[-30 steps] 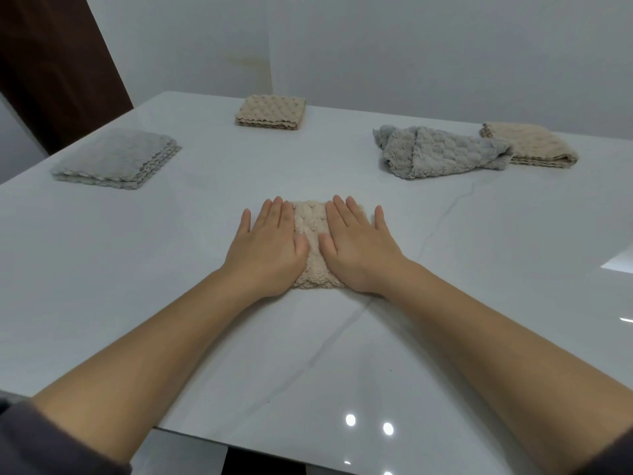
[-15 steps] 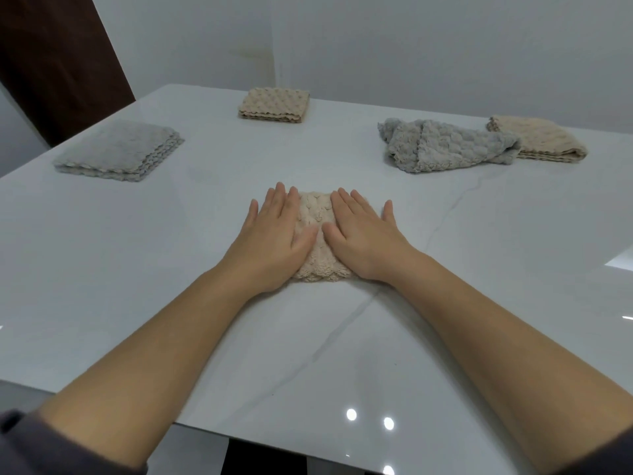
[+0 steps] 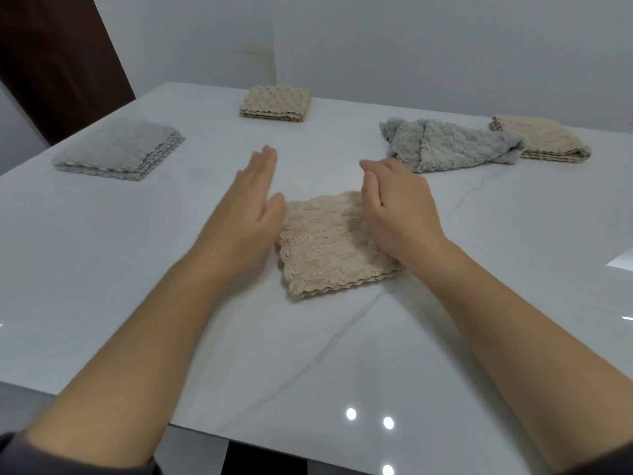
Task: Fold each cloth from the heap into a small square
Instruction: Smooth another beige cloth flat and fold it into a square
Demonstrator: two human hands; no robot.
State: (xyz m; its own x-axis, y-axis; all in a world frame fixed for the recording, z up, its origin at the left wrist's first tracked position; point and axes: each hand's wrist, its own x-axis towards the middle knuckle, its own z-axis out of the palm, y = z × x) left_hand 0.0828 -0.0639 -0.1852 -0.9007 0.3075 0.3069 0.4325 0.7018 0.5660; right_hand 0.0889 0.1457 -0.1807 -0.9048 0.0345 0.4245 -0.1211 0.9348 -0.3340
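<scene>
Cloth in hand: the beige, bumpy-textured cloth folded into a small layered square [image 3: 329, 248] is lying on the white marble-look surface [image 3: 191, 323], near you and in the middle, between your two hands.
Left hand: your left hand [image 3: 250, 204] is hovering released, fingers straight, just beside the square's left edge, gripping nothing.
Right hand: your right hand [image 3: 399, 210] is sitting over the square's right edge with fingers loosely curved, grasping nothing as far as I can see.
Done so far: you are looking at what I judge to be four finished squares: this one, the grey folded square [image 3: 120, 150] at the left, the beige folded square [image 3: 275, 102] at the far middle, and the beige folded cloth [image 3: 544, 140] at the far right.
Left to do: the grey crumpled cloth [image 3: 445, 145] is waiting unfolded at the far right, touching that beige one.
Count: you are working with five cloths, three beige and two grey.
</scene>
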